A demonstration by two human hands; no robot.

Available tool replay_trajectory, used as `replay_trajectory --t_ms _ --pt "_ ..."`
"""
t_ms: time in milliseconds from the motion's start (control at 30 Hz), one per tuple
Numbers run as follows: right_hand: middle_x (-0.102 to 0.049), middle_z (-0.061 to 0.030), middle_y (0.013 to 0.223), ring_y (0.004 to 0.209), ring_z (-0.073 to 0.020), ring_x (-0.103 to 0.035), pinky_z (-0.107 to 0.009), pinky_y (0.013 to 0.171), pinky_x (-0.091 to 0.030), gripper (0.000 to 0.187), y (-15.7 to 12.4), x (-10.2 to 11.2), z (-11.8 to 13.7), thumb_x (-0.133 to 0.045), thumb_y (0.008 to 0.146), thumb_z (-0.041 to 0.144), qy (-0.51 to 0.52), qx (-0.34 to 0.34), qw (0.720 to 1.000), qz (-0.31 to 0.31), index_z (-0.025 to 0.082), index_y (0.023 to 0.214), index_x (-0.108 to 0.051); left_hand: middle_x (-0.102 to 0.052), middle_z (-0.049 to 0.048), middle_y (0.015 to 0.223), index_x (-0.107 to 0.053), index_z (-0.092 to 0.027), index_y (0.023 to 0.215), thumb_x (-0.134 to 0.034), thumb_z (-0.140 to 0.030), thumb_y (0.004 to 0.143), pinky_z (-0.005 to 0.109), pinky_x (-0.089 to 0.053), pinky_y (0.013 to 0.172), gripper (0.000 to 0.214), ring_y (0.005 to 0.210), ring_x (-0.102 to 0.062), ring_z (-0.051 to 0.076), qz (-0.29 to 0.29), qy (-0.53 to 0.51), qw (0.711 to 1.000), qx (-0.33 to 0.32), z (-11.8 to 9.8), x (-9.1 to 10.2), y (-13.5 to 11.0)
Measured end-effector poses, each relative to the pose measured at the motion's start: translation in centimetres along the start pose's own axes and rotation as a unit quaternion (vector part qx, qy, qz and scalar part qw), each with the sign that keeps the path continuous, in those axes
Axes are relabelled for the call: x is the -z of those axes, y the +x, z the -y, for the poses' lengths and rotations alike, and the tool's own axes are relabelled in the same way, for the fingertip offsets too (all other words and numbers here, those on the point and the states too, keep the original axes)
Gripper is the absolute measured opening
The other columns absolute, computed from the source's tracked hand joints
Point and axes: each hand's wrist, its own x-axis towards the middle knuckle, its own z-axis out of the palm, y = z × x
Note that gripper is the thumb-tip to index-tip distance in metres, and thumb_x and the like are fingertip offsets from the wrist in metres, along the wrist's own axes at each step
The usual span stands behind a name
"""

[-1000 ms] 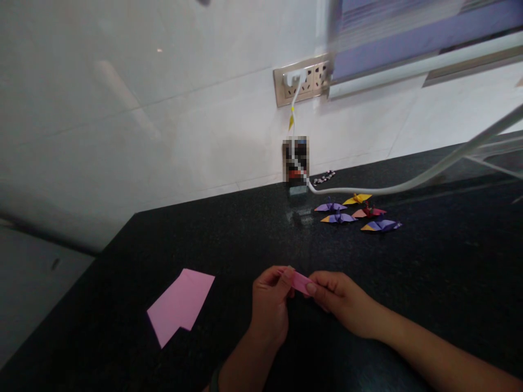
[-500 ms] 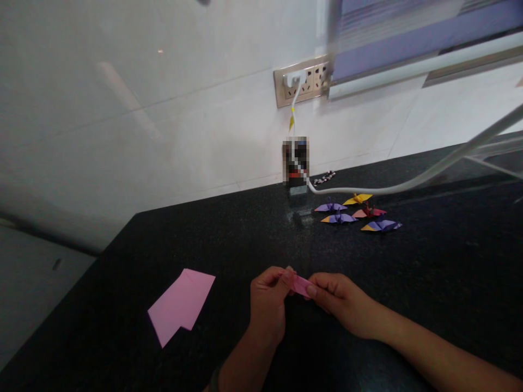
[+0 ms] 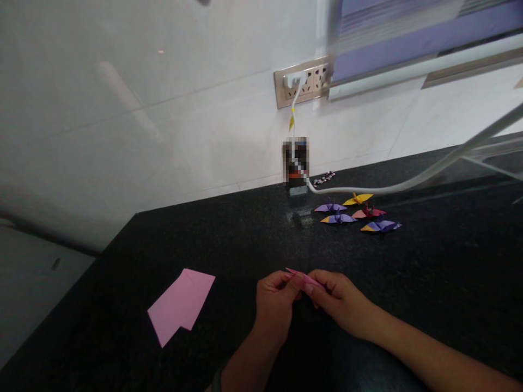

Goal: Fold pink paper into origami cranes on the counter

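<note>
A small folded piece of pink origami paper [image 3: 311, 281] is pinched between both hands above the dark countertop [image 3: 229, 245]. My left hand [image 3: 275, 299] has thumb and fingers closed on its left part, and a thin pointed tip sticks out past them. My right hand [image 3: 337, 296] grips the other end with its thumb on the near side. The two hands nearly touch, and the fingers cover much of the paper. To the left, flat pink paper sheets [image 3: 182, 305] lie on the countertop.
Several folded paper cranes, among them a yellow crane [image 3: 358, 199] and a purple crane [image 3: 339, 218], stand at the back right. Behind them a white cable [image 3: 368, 190] runs from the wall socket [image 3: 302, 81]. A blurred-out dark object [image 3: 296, 160] leans at the wall beside a beaded string [image 3: 324, 178].
My left hand has shifted slightly right, closer to my right hand. The folded paper has turned, and its thin tip now points out to the upper left.
</note>
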Motion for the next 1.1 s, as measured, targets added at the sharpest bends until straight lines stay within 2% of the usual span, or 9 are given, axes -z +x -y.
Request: replay_trajectory --t_ms 200,367,467,567,833,1033,1100 --pt "-0.040 0.0042 0.050 0.048 -0.0079 -0.038 -0.019 0.046 -0.031 0.038 -0.1 -0.1 0.2 -0.036 0.083 0.043 0.013 0.014 1.000 0.002 0.016 0.061 -0.052 -0.052 0.0006 0.054 -0.062 -0.013 0.058 -0.055 -0.028 0.072 0.022 -0.033 0.051 0.022 0.052 -0.041 0.010 0.038 -0.012 0.999 -0.036 -0.6 -0.3 -0.5" --pt "-0.040 0.0044 0.048 0.046 -0.0080 -0.038 -0.019 0.044 -0.031 0.040 0.0 -0.2 0.0 -0.037 0.082 0.045 0.012 0.010 1.000 0.002 0.016 0.058 -0.050 -0.053 -0.0003 0.056 -0.060 -0.014 0.060 -0.059 -0.025 0.069 0.022 -0.034 0.051 0.014 0.052 -0.043 0.009 0.047 -0.031 0.998 -0.016 -0.6 -0.3 -0.4" --pt "-0.041 0.0039 0.051 0.048 -0.0083 -0.039 -0.019 0.046 -0.031 0.037 0.0 -0.2 0.0 -0.034 0.084 0.042 -0.006 0.012 1.000 0.012 0.016 0.062 -0.049 -0.052 -0.0008 0.054 -0.058 -0.014 0.059 -0.059 -0.026 0.070 0.022 -0.034 0.053 0.016 0.052 -0.042 0.009 0.018 -0.039 0.999 -0.014 -0.3 0.0 0.0" --pt "-0.043 0.0032 0.053 0.049 -0.0087 -0.040 -0.019 0.046 -0.031 0.035 -0.1 0.0 0.0 -0.032 0.085 0.038 -0.042 0.011 0.999 0.004 0.016 0.063 -0.049 -0.045 -0.0042 0.049 -0.057 -0.014 0.061 -0.060 -0.027 0.069 0.021 -0.032 0.051 0.016 0.048 -0.039 0.007 -0.042 -0.050 0.998 -0.023 0.1 0.5 0.5" --pt "-0.038 0.0049 0.048 0.043 -0.0078 -0.035 -0.018 0.039 -0.025 0.034 -0.2 -0.1 -0.3 -0.036 0.083 0.042 -0.055 -0.014 0.998 -0.019 0.017 0.068 -0.054 -0.045 -0.0035 0.051 -0.056 -0.013 0.059 -0.062 -0.032 0.066 0.020 -0.031 0.050 0.021 0.048 -0.039 0.007 -0.057 -0.075 0.995 -0.020 0.2 0.7 0.6" --pt "-0.043 0.0046 0.044 0.038 -0.0073 -0.036 -0.018 0.038 -0.027 0.039 0.0 -0.5 -0.5 -0.031 0.084 0.045 0.034 -0.029 0.999 -0.027 0.017 0.064 -0.050 -0.055 -0.0006 0.057 -0.062 -0.013 0.067 -0.061 -0.031 0.067 0.021 -0.034 0.051 0.017 0.051 -0.043 0.008 0.008 -0.087 0.996 0.005 0.0 0.3 0.2" --pt "-0.044 0.0040 0.047 0.038 -0.0072 -0.038 -0.018 0.039 -0.029 0.040 0.1 -0.6 -0.6 -0.030 0.084 0.045 0.044 -0.030 0.999 -0.006 0.016 0.062 -0.048 -0.054 -0.0009 0.055 -0.062 -0.013 0.064 -0.060 -0.030 0.068 0.021 -0.034 0.052 0.018 0.050 -0.043 0.008 0.008 -0.085 0.996 0.002 -0.1 0.2 0.1"
